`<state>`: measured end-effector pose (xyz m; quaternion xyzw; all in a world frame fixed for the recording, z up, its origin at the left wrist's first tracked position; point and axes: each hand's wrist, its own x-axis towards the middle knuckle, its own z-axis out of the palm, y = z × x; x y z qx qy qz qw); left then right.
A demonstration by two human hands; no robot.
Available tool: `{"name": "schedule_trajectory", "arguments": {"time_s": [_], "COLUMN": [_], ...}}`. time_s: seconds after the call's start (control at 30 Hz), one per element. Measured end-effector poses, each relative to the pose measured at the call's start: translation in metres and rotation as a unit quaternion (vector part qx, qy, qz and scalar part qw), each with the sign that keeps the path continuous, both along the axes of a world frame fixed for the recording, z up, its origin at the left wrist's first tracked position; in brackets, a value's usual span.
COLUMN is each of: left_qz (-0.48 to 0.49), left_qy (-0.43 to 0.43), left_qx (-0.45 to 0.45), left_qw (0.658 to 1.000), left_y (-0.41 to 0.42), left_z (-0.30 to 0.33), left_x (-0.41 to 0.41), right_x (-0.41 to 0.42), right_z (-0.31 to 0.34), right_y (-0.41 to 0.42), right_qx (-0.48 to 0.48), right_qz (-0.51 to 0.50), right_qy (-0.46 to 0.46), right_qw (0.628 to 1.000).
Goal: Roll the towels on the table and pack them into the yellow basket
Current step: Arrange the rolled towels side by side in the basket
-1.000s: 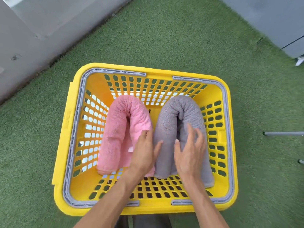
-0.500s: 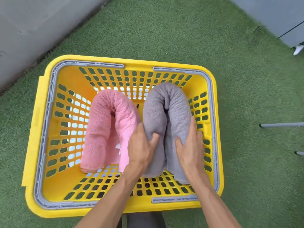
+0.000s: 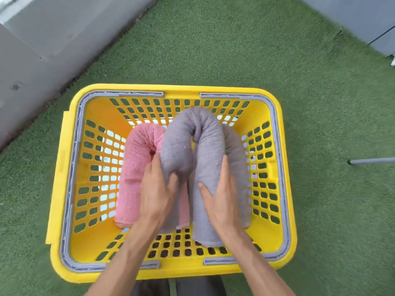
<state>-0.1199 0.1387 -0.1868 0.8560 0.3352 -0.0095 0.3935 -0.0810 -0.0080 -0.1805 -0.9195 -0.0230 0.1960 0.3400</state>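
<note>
The yellow basket (image 3: 64, 167) with a grey rim stands on green turf. Inside it lies a rolled pink towel (image 3: 136, 167), bent into an arch on the left. A rolled grey towel (image 3: 205, 142), also bent into an arch, is raised above the basket floor and overlaps the pink one. My left hand (image 3: 158, 193) grips the left leg of the grey towel. My right hand (image 3: 222, 197) grips its right leg. Another grey roll (image 3: 239, 159) shows just behind on the right.
Green artificial turf (image 3: 213, 50) surrounds the basket. A grey wall (image 3: 53, 35) runs along the upper left. A grey panel (image 3: 352, 18) fills the upper right corner, and a thin grey bar (image 3: 372, 161) pokes in from the right edge.
Both hands closed on the grey towel's two legs and lifted it up and leftward, partly over the pink towel. The pink towel stayed put.
</note>
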Motion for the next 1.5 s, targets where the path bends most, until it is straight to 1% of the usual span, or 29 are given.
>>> {"name": "schedule_trajectory", "arguments": {"time_s": [0.07,0.17,0.23,0.33,0.47,0.53,0.57,0.63,0.7,0.77,0.83,0.87,0.9,0.97,1.07,1.13,1.17,1.2,1.23,1.3,1.37,1.43,1.5], "left_qz": [0.027,0.055,0.057,0.065,0.093,0.105,0.094,0.029,-0.053,-0.093,-0.09,-0.083,-0.078,-0.073,-0.061,-0.072,-0.082,-0.082,-0.069,-0.013,0.025,0.056,0.096], "left_qy": [0.028,0.076,0.106,0.128,0.104,0.045,0.007,-0.062,-0.088,-0.049,0.027,0.061,0.083,0.109,0.139,0.168,0.184,0.186,0.169,0.101,0.059,0.069,0.061], "left_qx": [0.024,0.067,0.085,0.076,0.079,0.105,0.113,0.091,0.032,-0.05,-0.126,-0.138,-0.128,-0.076,0.012,0.074,0.087,0.077,0.046,-0.043,-0.107,-0.139,-0.152], "left_qw": [0.999,0.993,0.989,0.987,0.987,0.988,0.989,0.993,0.994,0.993,0.988,0.985,0.985,0.988,0.988,0.98,0.976,0.976,0.982,0.994,0.992,0.986,0.982], "left_y": [0.029,0.065,0.076,0.074,0.063,0.052,0.042,0.016,-0.018,-0.051,-0.077,-0.085,-0.09,-0.095,-0.094,-0.09,-0.088,-0.086,-0.086,-0.091,-0.099,-0.103,-0.101], "left_z": [0.004,0.001,-0.004,-0.009,-0.005,0.006,0.012,0.021,0.01,-0.014,-0.044,-0.058,-0.071,-0.091,-0.114,-0.12,-0.118,-0.114,-0.107,-0.088,-0.077,-0.078,-0.081], "left_x": [-0.014,-0.035,-0.044,-0.049,-0.048,-0.044,-0.039,-0.025,-0.009,0.006,0.016,0.02,0.023,0.028,0.035,0.04,0.043,0.045,0.046,0.045,0.04,0.039,0.045], "right_x": [-0.014,-0.032,-0.042,-0.05,-0.042,-0.027,-0.018,0.0,0.015,0.022,0.024,0.023,0.023,0.025,0.03,0.03,0.03,0.031,0.032,0.033,0.033,0.03,0.029], "right_z": [-0.006,-0.023,-0.035,-0.046,-0.039,-0.031,-0.028,-0.025,-0.029,-0.036,-0.044,-0.047,-0.051,-0.059,-0.071,-0.075,-0.076,-0.074,-0.071,-0.065,-0.063,-0.066,-0.071], "right_y": [0.027,0.069,0.088,0.093,0.074,0.055,0.043,0.014,-0.018,-0.043,-0.056,-0.059,-0.058,-0.054,-0.048,-0.047,-0.048,-0.048,-0.05,-0.054,-0.059,-0.063,-0.064], "right_qx": [0.035,0.076,0.082,0.083,0.099,0.104,0.095,0.041,-0.046,-0.126,-0.177,-0.193,-0.206,-0.226,-0.288,-0.327,-0.333,-0.33,-0.323,-0.307,-0.291,-0.278,-0.262], "right_qz": [0.02,0.028,0.045,0.066,0.1,0.088,0.065,0.011,-0.029,-0.023,0.01,0.029,0.043,0.053,0.064,0.082,0.092,0.097,0.099,0.097,0.085,0.088,0.092], "right_qy": [0.007,0.057,0.052,0.055,0.085,0.076,0.049,-0.012,-0.038,-0.012,0.05,0.079,0.102,0.118,0.077,0.057,0.055,0.052,0.044,0.021,0.011,0.009,0.008], "right_qw": [0.999,0.995,0.994,0.993,0.986,0.988,0.992,0.999,0.998,0.992,0.983,0.978,0.972,0.965,0.952,0.94,0.937,0.937,0.94,0.947,0.953,0.957,0.961]}}
